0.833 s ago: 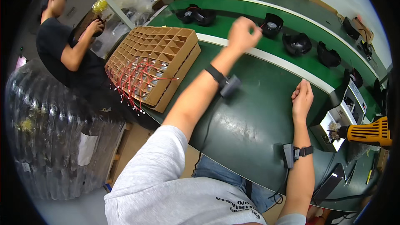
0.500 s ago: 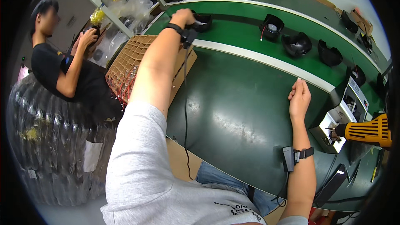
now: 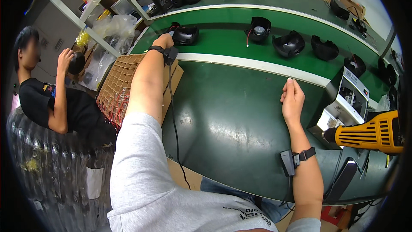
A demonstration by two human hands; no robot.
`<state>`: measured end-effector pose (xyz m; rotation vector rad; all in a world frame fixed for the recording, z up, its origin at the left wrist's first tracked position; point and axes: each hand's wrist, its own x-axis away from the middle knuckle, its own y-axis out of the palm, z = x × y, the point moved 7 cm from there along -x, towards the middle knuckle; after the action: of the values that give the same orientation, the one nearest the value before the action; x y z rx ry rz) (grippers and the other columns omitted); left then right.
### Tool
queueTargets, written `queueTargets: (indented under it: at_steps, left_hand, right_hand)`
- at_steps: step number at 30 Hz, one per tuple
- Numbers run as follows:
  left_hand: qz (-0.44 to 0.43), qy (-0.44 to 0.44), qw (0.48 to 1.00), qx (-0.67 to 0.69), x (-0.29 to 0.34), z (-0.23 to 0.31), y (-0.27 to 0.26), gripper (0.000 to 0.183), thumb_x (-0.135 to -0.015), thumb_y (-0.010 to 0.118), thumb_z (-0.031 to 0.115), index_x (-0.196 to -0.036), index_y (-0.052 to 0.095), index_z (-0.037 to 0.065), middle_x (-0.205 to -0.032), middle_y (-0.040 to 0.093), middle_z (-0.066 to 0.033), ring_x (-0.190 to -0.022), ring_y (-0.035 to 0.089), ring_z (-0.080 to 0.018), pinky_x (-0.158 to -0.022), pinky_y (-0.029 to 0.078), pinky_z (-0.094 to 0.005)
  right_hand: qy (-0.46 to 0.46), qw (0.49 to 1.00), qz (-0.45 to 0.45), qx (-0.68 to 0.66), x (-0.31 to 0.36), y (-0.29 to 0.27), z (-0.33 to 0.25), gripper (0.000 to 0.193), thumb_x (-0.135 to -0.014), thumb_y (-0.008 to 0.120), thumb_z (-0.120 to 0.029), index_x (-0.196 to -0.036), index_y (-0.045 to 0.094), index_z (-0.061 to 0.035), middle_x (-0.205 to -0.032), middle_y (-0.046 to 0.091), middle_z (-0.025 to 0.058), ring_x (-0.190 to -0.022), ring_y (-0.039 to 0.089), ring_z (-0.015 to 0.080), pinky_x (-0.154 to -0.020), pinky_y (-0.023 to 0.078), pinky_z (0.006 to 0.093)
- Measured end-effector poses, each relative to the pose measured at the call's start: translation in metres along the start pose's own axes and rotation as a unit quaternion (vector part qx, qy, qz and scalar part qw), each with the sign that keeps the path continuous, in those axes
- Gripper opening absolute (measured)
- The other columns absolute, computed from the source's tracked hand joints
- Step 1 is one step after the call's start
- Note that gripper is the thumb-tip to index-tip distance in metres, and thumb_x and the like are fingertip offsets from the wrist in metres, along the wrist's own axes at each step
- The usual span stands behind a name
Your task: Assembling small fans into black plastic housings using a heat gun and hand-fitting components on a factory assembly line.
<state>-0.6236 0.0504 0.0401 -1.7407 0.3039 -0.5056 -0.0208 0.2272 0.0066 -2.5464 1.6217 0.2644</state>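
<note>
The black shell (image 3: 186, 36) lies just right of the closer left hand (image 3: 163, 41), its grip unclear, right hand (image 3: 293, 99) curled closed

Smooth, glossy plastic shells (image 3: 186, 37)

In the upper half, shells (image 3: 288, 45) are spread along the belt (image 3: 223, 38), behind the table (image 3: 231, 99). At centre left, the box (image 3: 177, 77) is set at the table's left end. At right, the carton (image 3: 332, 114) is placed on the table; the tool (image 3: 369, 133) is seen just below it.
</note>
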Motion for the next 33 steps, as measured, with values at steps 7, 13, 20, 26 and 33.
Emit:
queueTargets:
  at_steps: [7,13,20,26,33]
  left_hand:
    - [0.141,0.069,0.988,-0.011,0.025,-0.013,-0.034,0.030,-0.076,0.067,0.016,-0.095,0.073,-0.006,-0.103,0.070,-0.0294,-0.102,0.069,-0.0395,-0.088,0.055,-0.0455]
    - [0.104,0.012,0.994,-0.026,0.047,-0.017,-0.043,0.031,-0.076,0.068,0.009,-0.104,0.074,-0.003,-0.117,0.068,-0.0268,-0.114,0.065,-0.0385,-0.096,0.053,-0.0411]
    - [0.184,0.031,0.982,-0.029,0.078,-0.071,-0.088,0.022,-0.072,0.069,0.004,-0.092,0.075,-0.002,-0.104,0.071,-0.0263,-0.104,0.068,-0.0380,-0.091,0.055,-0.0402]
    - [0.248,0.211,0.943,0.072,0.146,-0.031,-0.129,0.032,-0.060,0.067,-0.006,-0.092,0.071,-0.001,-0.091,0.074,-0.0152,-0.092,0.071,-0.0327,-0.084,0.055,-0.0357]
    - [0.245,0.423,0.869,0.070,0.302,0.086,-0.151,0.033,-0.062,0.072,-0.011,-0.094,0.073,-0.003,-0.125,0.061,-0.0133,-0.118,0.060,-0.0334,-0.101,0.049,-0.0382]
  right_hand:
    - [-0.002,1.000,-0.007,-0.027,0.000,0.006,-0.004,0.042,-0.105,0.050,-0.027,-0.071,0.048,-0.0034,-0.058,0.045,0.0003,-0.048,0.045,0.0068,-0.046,0.036,0.0256]
    - [-0.011,1.000,0.005,-0.004,-0.001,-0.001,-0.003,0.041,-0.105,0.050,-0.027,-0.071,0.049,-0.0028,-0.058,0.046,0.0009,-0.047,0.047,0.0074,-0.046,0.036,0.0261]
    - [-0.021,1.000,-0.006,-0.014,-0.001,0.009,-0.008,0.042,-0.105,0.050,-0.027,-0.071,0.049,-0.0028,-0.055,0.044,0.0009,-0.046,0.047,0.0078,-0.045,0.036,0.0269]
    - [-0.029,1.000,0.002,-0.002,-0.002,0.005,-0.001,0.042,-0.105,0.051,-0.029,-0.071,0.050,-0.0034,-0.055,0.044,0.0008,-0.046,0.046,0.0084,-0.045,0.036,0.0277]
    - [0.037,0.997,-0.056,-0.030,0.007,0.008,0.005,0.037,-0.102,0.056,-0.031,-0.082,0.062,-0.0003,-0.067,0.057,0.0016,-0.058,0.054,0.0084,-0.052,0.044,0.0266]
